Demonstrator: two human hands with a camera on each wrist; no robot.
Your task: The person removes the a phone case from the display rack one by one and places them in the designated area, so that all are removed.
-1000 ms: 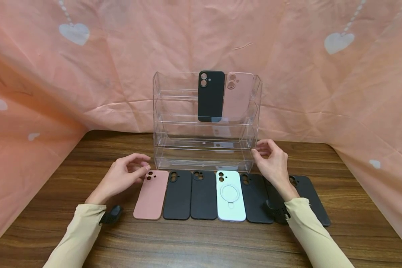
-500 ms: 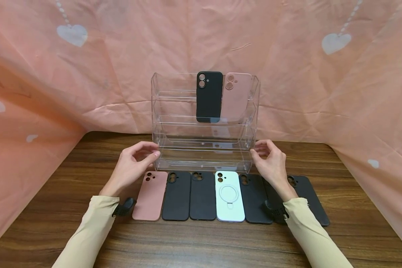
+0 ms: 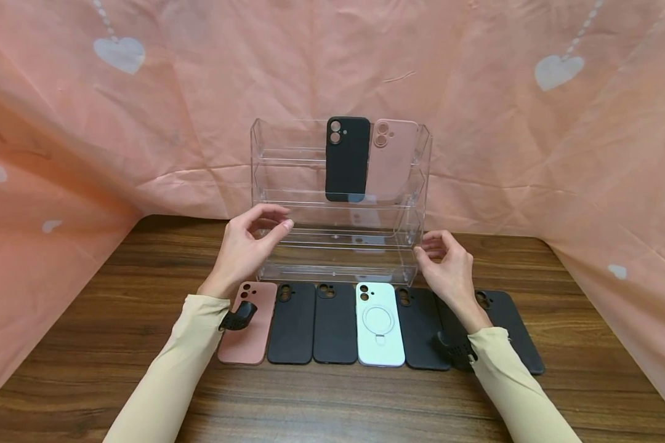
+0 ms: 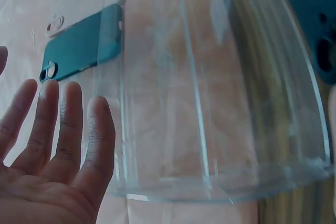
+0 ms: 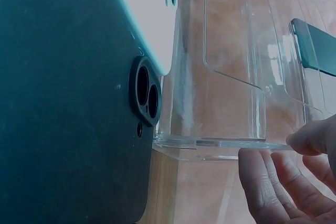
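A clear stepped display rack (image 3: pixel 332 255) stands at the back of the table. A black phone case (image 3: pixel 347 161) and a pink phone case (image 3: pixel 392 161) lean upright in its top tier. My left hand (image 3: pixel 249 243) hovers before the rack's left side, fingers spread and holding nothing. In the left wrist view its fingers (image 4: pixel 63 129) overlap the rack's end. My right hand (image 3: pixel 449 267) pinches the rack's right side edge, thumb on one face and fingers on the other, as the right wrist view shows near the thumb (image 5: pixel 310 139).
A row of phone cases lies flat before the rack: a pink case (image 3: pixel 263 335) under my left wrist, several black ones such as this black case (image 3: pixel 335 332), and a white case (image 3: pixel 380 351) with a ring. Pink cloth (image 3: pixel 199 92) hangs behind the wooden table (image 3: pixel 310 406).
My left hand has moved up and to the right, from beside the flat pink case to in front of the rack's left side. The right hand has stayed at the rack's right edge.
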